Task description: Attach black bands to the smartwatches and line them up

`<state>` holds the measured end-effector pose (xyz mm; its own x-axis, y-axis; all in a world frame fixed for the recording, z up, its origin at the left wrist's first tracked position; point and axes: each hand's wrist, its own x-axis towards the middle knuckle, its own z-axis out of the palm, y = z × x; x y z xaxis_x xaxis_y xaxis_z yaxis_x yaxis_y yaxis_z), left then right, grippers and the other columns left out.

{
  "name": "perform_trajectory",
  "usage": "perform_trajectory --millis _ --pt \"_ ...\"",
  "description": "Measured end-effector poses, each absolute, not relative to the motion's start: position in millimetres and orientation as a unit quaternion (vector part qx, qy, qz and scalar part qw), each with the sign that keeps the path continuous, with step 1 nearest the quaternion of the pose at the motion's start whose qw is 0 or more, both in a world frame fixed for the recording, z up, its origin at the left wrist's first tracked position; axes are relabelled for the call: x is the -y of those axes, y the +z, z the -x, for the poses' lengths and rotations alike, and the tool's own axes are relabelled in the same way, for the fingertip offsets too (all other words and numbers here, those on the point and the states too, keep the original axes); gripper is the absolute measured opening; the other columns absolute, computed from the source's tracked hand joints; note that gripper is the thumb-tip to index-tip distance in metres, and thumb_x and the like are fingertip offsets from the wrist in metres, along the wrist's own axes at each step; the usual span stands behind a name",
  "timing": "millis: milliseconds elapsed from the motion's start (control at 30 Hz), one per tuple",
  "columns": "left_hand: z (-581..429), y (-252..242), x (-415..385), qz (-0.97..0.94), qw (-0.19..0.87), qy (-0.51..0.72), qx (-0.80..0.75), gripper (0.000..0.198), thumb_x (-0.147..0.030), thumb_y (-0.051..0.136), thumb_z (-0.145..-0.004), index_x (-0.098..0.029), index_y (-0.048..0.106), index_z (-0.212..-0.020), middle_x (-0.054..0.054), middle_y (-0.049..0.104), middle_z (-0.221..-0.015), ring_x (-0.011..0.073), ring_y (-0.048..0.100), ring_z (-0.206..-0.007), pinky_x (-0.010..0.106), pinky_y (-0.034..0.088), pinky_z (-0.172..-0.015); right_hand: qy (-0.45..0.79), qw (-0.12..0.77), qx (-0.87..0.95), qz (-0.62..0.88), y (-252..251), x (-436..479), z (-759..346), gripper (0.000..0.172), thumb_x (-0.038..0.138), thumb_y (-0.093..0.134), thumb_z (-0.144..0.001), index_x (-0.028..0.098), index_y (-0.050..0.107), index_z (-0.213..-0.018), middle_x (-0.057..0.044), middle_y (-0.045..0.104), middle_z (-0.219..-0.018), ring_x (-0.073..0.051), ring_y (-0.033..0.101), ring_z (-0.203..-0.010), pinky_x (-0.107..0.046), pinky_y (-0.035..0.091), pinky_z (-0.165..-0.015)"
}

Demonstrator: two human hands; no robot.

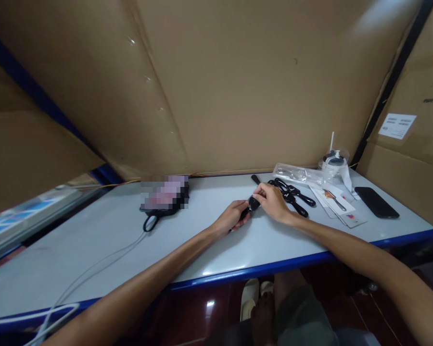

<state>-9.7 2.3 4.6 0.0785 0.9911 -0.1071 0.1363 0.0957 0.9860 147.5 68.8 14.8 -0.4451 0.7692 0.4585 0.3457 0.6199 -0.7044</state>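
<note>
My left hand (234, 215) is wrapped around one handle of a glossy black two-handled tool (253, 203), which looks like a spokeshave. At its middle part, the fingers of my right hand (270, 199) are pinched together, touching the tool. Whether they hold a small part there is hidden. Just beyond and to the right of my right hand lie several more black spokeshaves (292, 190) in a loose pile, partly covered by that hand.
Printed cards (334, 202) and a black phone (376, 202) lie at the right. Clear plastic packaging (298, 173) and a lidded cup (334, 163) stand behind them. A blurred device with a black loop (151, 222) and a thin cable sits left. Cardboard (238, 96) walls the back.
</note>
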Motion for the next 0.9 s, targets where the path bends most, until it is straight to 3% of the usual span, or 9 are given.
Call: perform_trajectory --millis 100,200,300,467,667,900 --pt "7.9 7.0 0.0 -0.523 0.506 0.410 -0.550 0.040 -0.050 0.055 -0.087 -0.019 0.049 -0.062 -0.005 0.042 -0.044 0.0051 0.025 -0.031 0.019 0.015 -0.029 0.300 0.419 0.776 0.364 13.3 -70.2 -144.1 0.011 0.013 0.063 -0.086 0.020 0.057 -0.080 -0.001 0.067 -0.082 -0.016 0.064 -0.082 -0.028 0.051 -0.079" --pt "7.4 8.7 2.9 -0.530 0.488 0.404 -0.564 0.038 -0.047 0.055 -0.087 -0.018 0.051 -0.064 -0.005 0.041 -0.045 0.0052 0.025 -0.032 0.019 0.015 -0.030 0.406 0.388 0.732 0.386 14.2 -75.5 -143.7 0.014 0.010 0.063 -0.085 0.021 0.055 -0.079 0.003 0.063 -0.072 -0.014 0.063 -0.068 -0.024 0.052 -0.063" --pt "7.7 10.6 4.2 -0.535 0.487 0.378 -0.578 0.037 -0.045 0.054 -0.088 -0.018 0.050 -0.064 -0.005 0.040 -0.045 0.0052 0.024 -0.033 0.018 0.017 -0.031 0.454 0.347 0.721 0.392 18.7 -82.2 -148.4 0.014 0.005 0.061 -0.083 0.018 0.057 -0.079 0.004 0.062 -0.069 -0.011 0.061 -0.058 -0.023 0.051 -0.060" --pt "7.5 13.0 7.4 -0.529 0.489 0.370 -0.587 0.029 -0.037 0.050 -0.091 -0.019 0.052 -0.069 -0.004 0.044 -0.049 0.0059 0.028 -0.036 0.016 0.019 -0.033 0.362 0.290 0.800 0.380 34.2 -81.4 -150.7 0.014 0.004 0.056 -0.086 0.016 0.063 -0.085 0.003 0.064 -0.070 -0.010 0.062 -0.062 -0.022 0.049 -0.069" --pt "8.5 7.2 6.0 -0.495 0.482 0.449 -0.566 0.028 -0.037 0.057 -0.085 -0.020 0.046 -0.065 -0.003 0.046 -0.049 0.0057 0.028 -0.034 0.018 0.018 -0.031 0.178 0.329 0.838 0.397 34.6 -65.1 -126.1 0.011 0.008 0.059 -0.088 0.015 0.067 -0.091 -0.005 0.070 -0.097 -0.017 0.064 -0.095 -0.026 0.046 -0.085" --pt "9.1 3.2 1.5 -0.512 0.487 0.464 -0.534 0.032 -0.040 0.064 -0.080 -0.019 0.046 -0.065 -0.006 0.043 -0.050 0.0035 0.028 -0.035 0.016 0.016 -0.031 0.128 0.385 0.812 0.419 11.6 -57.6 -109.1 0.007 0.016 0.061 -0.094 0.017 0.067 -0.092 -0.007 0.066 -0.104 -0.018 0.062 -0.096 -0.028 0.046 -0.089"
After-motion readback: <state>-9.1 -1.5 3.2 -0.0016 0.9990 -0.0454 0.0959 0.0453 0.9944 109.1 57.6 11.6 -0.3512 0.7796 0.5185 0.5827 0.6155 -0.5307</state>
